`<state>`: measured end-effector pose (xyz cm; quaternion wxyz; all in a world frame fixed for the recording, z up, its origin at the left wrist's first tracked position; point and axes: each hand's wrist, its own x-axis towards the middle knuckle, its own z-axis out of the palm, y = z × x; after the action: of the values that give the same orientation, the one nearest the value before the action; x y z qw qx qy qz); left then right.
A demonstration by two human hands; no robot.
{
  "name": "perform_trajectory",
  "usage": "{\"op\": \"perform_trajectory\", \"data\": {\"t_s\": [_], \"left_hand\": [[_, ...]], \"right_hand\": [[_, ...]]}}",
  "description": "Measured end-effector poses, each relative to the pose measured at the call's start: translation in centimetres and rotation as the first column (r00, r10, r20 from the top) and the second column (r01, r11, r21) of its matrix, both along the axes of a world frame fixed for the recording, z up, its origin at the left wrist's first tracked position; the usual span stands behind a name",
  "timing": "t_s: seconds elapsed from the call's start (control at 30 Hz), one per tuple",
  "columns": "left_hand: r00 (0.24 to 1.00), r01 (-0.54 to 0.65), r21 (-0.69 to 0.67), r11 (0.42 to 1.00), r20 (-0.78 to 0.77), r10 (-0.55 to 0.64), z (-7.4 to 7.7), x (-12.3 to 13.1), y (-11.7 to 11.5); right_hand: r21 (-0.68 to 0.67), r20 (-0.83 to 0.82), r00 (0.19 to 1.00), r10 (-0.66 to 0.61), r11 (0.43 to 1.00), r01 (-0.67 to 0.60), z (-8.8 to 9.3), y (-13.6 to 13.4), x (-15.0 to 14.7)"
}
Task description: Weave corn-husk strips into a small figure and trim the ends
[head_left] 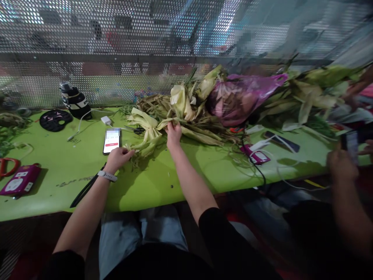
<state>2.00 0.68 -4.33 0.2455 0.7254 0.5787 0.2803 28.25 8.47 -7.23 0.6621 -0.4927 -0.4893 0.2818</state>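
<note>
Pale green and straw-coloured corn husks lie bundled in front of me on the green table. My left hand, with a grey band at the wrist, pinches the frayed near end of this bundle between thumb and fingers. Around a husk strip on its right side closes my right hand, its fingertips partly hidden by the leaf. A phone with a lit screen lies just beyond my left hand. Behind the bundle, dark-handled scissors are partly covered by husks.
A heap of dry husks and a pink plastic bag lie along the perforated metal screen. On the left are a black bottle, a purple box and orange-handled scissors. At right, cables surround another purple box; a person's hand holds a phone.
</note>
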Motion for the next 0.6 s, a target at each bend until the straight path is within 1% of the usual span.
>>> {"op": "perform_trajectory", "data": {"t_s": [0.03,0.07,0.1,0.17,0.23,0.33,0.43,0.53,0.6], "left_hand": [[1.0,-0.001,-0.009,1.0,-0.002,0.001,0.2,0.1,-0.1],[1.0,-0.003,-0.017,1.0,-0.004,0.003,0.4,0.1,-0.2],[1.0,-0.008,-0.022,1.0,-0.008,0.008,0.5,0.1,-0.3],[0.999,-0.032,-0.01,0.999,-0.002,0.032,0.6,0.2,-0.3],[0.998,-0.062,0.003,0.998,0.015,0.062,0.4,0.2,-0.1],[0.993,-0.104,0.012,0.995,0.062,0.103,0.0,0.0,0.2],[0.976,-0.167,0.042,0.985,0.148,0.159,-0.1,-0.2,0.4],[0.945,-0.208,0.058,0.976,0.268,0.185,0.6,-0.3,0.5],[0.939,-0.196,0.06,0.979,0.299,0.17,1.4,-0.2,0.6]], "right_hand": [[0.005,-0.203,0.979,-0.027,1.0,0.028,0.1,-0.1,-0.2],[0.001,-0.328,0.944,-0.015,1.0,0.016,0.3,-0.3,-0.5],[-0.002,-0.427,0.904,-0.014,1.0,0.014,0.5,-0.4,-0.7],[-0.007,-0.521,0.854,0.005,1.0,-0.01,0.9,-0.6,-1.1],[-0.012,-0.552,0.834,0.001,1.0,-0.009,1.2,-0.7,-1.2],[-0.025,-0.565,0.825,-0.019,1.0,0.007,1.3,-0.6,-1.2],[-0.06,-0.569,0.82,-0.067,0.997,0.04,1.2,-0.4,-0.9],[-0.172,-0.583,0.791,-0.186,0.98,0.103,1.0,-0.1,-0.5],[-0.279,-0.547,0.798,-0.255,0.953,0.114,0.8,0.1,-0.3]]}}
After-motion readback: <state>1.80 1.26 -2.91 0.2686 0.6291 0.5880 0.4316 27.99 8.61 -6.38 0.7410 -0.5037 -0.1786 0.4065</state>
